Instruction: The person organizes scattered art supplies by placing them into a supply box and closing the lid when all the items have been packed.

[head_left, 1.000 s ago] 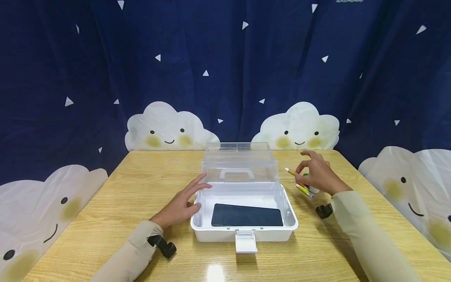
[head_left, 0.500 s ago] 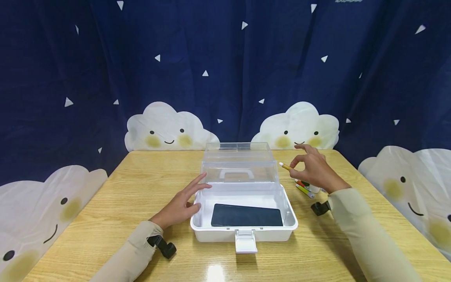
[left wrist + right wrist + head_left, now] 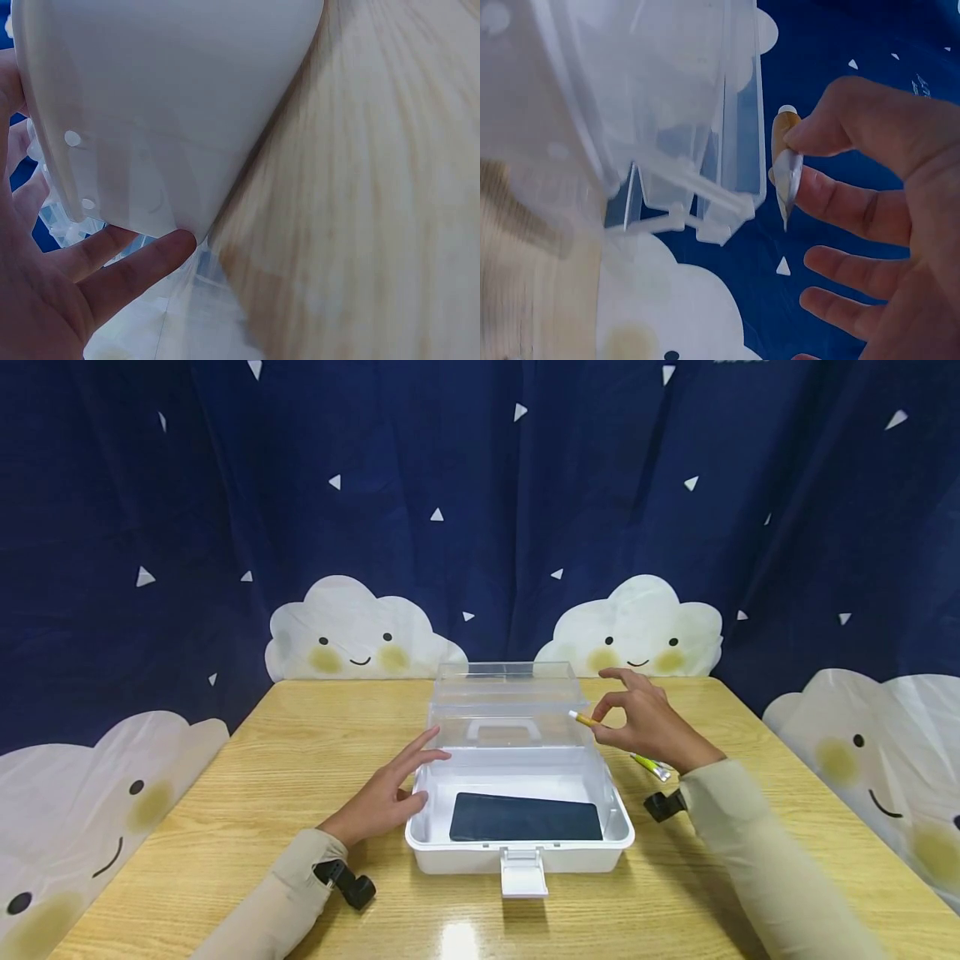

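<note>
My right hand (image 3: 651, 724) pinches a small paint tube (image 3: 582, 718) between thumb and index finger, above the table by the right side of a white plastic box (image 3: 450, 861). In the right wrist view the tube (image 3: 784, 133) shows an ochre body, white cap and flattened silvery end; the other fingers are spread. With straight fingers, my left hand (image 3: 384, 800) rests on the box's left side. In the left wrist view its fingers (image 3: 139, 271) touch the box wall (image 3: 172, 97) near a corner. The transparent lid (image 3: 510, 697) stands raised behind. A dark flat rectangular object (image 3: 525, 818) lies inside.
A yellow-green tube (image 3: 649, 767) lies on the wooden table (image 3: 337, 718) right of the box, partly behind my right hand. The white latch (image 3: 523, 878) hangs out over the box's front. A dark blue curtain (image 3: 480, 460) with cloud prints hangs behind the table.
My right hand has lifted the paint tube from beside the other tubes and moved left towards the box's lid, covering some of those tubes from view. My left hand and the box have stayed put.
</note>
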`<state>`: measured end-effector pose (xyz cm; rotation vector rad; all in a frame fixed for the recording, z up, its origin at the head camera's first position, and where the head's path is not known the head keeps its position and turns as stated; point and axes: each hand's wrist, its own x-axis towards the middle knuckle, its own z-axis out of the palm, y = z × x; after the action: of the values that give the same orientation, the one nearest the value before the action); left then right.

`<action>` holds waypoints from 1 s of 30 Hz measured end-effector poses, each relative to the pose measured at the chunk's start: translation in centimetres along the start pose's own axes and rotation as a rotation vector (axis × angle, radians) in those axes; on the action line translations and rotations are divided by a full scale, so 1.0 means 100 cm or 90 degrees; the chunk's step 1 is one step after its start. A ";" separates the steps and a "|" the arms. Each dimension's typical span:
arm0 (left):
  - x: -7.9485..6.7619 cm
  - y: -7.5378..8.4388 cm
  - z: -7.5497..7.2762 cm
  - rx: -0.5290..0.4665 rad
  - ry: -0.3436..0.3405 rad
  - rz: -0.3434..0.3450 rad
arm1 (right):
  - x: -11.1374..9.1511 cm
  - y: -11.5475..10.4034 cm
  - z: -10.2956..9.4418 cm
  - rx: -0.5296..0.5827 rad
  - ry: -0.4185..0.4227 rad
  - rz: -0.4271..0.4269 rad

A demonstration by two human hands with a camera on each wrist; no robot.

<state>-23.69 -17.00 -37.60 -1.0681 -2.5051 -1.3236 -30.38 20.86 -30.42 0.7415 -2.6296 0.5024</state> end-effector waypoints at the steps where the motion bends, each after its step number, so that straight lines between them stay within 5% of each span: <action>1: 0.000 0.000 0.000 -0.001 -0.001 0.000 | 0.000 -0.002 0.001 0.002 -0.005 -0.002; 30: -0.001 0.002 0.000 -0.002 0.001 -0.007 | 0.005 -0.025 0.018 0.035 -0.143 -0.056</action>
<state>-23.55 -16.98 -37.48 -1.0540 -2.5122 -1.3304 -29.87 17.91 -31.17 0.9778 -2.7822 0.4943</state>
